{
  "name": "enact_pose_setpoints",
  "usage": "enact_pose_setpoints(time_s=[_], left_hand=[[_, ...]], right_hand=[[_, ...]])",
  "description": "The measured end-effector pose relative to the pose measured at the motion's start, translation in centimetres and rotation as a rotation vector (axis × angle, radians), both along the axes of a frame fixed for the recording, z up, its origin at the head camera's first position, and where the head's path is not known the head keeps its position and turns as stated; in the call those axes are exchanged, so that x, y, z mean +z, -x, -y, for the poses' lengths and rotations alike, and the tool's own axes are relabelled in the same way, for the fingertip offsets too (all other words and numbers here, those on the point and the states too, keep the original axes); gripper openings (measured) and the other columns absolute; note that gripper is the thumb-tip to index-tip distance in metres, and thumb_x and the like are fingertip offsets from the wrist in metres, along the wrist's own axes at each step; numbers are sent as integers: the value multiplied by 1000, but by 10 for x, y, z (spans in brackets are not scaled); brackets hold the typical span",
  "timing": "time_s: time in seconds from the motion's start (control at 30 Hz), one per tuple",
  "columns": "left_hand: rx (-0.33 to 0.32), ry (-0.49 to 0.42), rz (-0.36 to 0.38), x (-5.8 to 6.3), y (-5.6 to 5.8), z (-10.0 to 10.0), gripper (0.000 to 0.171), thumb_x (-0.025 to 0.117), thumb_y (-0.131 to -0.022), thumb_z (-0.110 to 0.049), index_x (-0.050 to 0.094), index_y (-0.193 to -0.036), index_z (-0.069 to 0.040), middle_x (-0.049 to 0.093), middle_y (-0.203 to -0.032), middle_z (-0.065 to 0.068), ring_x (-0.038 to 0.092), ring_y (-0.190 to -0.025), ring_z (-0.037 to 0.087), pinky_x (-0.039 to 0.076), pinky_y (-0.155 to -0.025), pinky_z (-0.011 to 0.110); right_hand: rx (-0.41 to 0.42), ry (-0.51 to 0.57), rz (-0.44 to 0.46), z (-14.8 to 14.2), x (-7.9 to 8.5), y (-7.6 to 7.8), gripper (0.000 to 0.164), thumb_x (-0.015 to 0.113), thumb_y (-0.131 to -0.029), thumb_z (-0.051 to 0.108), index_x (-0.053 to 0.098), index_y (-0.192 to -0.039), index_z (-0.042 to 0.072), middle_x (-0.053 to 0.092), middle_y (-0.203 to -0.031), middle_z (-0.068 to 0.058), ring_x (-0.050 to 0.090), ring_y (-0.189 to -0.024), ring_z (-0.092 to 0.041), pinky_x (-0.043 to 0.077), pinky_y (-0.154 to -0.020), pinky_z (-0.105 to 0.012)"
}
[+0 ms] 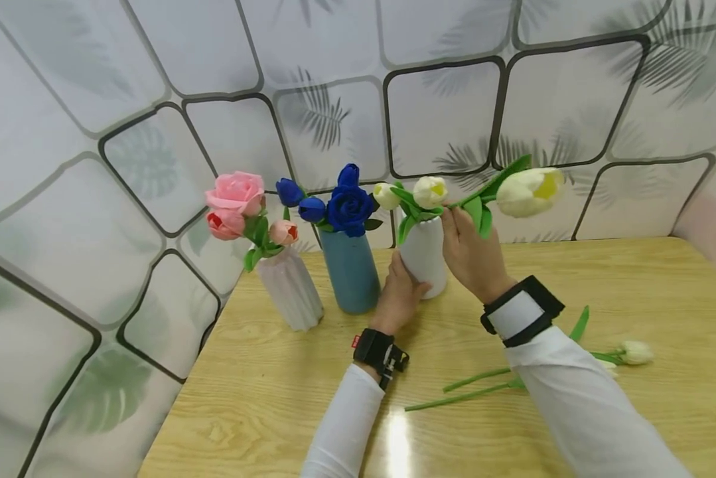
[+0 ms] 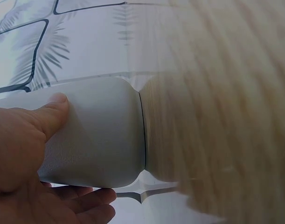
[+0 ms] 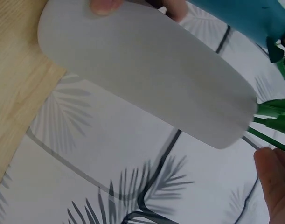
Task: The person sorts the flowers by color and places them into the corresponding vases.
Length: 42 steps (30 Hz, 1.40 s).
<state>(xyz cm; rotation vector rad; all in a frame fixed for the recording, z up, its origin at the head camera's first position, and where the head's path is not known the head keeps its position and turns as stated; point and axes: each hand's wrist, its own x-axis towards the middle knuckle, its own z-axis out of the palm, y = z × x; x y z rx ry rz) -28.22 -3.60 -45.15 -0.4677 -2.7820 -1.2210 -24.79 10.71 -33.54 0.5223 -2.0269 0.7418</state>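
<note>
My left hand [image 1: 397, 297] holds the lower part of a smooth white vase [image 1: 425, 255], thumb on one side and fingers on the other, as the left wrist view shows. Two white tulips [image 1: 430, 192] with green leaves stand in this vase. At its mouth my right hand [image 1: 474, 255] pinches the stem of another white tulip [image 1: 527, 192], whose large bloom leans out to the right. In the right wrist view, green stems [image 3: 270, 138] enter the vase mouth beside the right fingertips; the stem's lower end is hidden.
Left of the white vase stands a blue vase [image 1: 352, 272] with blue flowers. A ribbed pale vase [image 1: 292, 289] with pink flowers is farther left. More white tulips [image 1: 635, 352] lie on the wooden table [image 1: 244, 411], partly under the right forearm. A patterned wall covering rises behind.
</note>
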Motion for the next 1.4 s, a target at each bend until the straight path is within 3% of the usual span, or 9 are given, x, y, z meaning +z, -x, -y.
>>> enact_pose_setpoints(time_s=[0.17, 0.2, 0.3, 0.47, 0.6, 0.73, 0.87, 1.13, 1.4], left_hand=[[-2, -19, 8, 2, -2, -2, 90, 67, -96, -29, 5, -155, -1, 37, -145, 29, 49, -131, 38, 45, -105, 46], [-4, -16, 3, 3, -2, -2, 90, 67, -96, -29, 6, -154, 0, 38, -145, 29, 49, -131, 38, 45, -105, 46], [-8, 1, -14, 3, -2, -1, 89, 66, -96, -30, 5, -154, 1, 38, -144, 30, 50, -130, 39, 46, -104, 46], [-13, 23, -34, 3, -2, 0, 90, 64, -97, -32, 3, -153, 2, 35, -146, 31, 49, -130, 40, 46, -103, 46], [-23, 21, -45, 3, -2, 0, 90, 63, -97, -32, 3, -154, 2, 35, -145, 31, 50, -129, 40, 47, -102, 46], [-16, 35, -45, 2, -2, 0, 90, 64, -97, -32, 3, -154, 2, 36, -145, 31, 51, -128, 41, 48, -101, 46], [-7, 45, -40, 1, -1, 0, 90, 65, -97, -32, 3, -154, 1, 37, -144, 30, 52, -127, 40, 49, -99, 47], [10, 79, -40, 2, -2, -1, 88, 62, -98, -33, 4, -154, 4, 37, -145, 31, 53, -126, 41, 50, -96, 48], [1, 70, -15, 3, 0, 0, 89, 62, -99, -33, 3, -155, 3, 32, -149, 30, 50, -129, 41, 48, -99, 48]], right_hand=[[-125, -92, 99, 1, 0, 14, 21, 48, -103, 7, 62, -95, -6, 60, -90, -22, 55, -61, -34, 48, -49, -48], [-139, -80, 179, 1, 3, 16, 22, 49, -103, 9, 65, -98, -6, 62, -100, -24, 59, -69, -37, 50, -53, -50], [-213, -193, 365, 3, 12, 20, 28, 48, -101, 6, 63, -117, -13, 53, -131, -29, 63, -89, -45, 54, -58, -55], [-248, -254, 588, 7, 20, 15, 52, 43, -97, 4, 33, -143, -19, 32, -145, -35, 56, -101, -52, 54, -63, -61], [-266, -302, 696, 7, 14, 9, 56, 36, -99, 5, 23, -146, -21, 21, -153, -37, 56, -102, -54, 54, -66, -62], [-250, -390, 662, 3, -2, 0, 50, 38, -97, 4, 35, -139, -23, 33, -143, -40, 61, -88, -53, 55, -60, -58], [-200, -426, 628, -3, -22, -17, 36, 51, -94, 1, 56, -123, -18, 54, -117, -36, 63, -77, -45, 54, -54, -52], [13, -485, 834, -26, -54, -65, 15, 66, -88, -2, 71, -102, -2, 72, -95, -17, 69, -79, -28, 56, -62, -39], [95, -483, 1009, -68, -71, -89, 21, 72, -87, 4, 70, -108, 0, 68, -87, -6, 58, -67, -13, 47, -55, -31]])
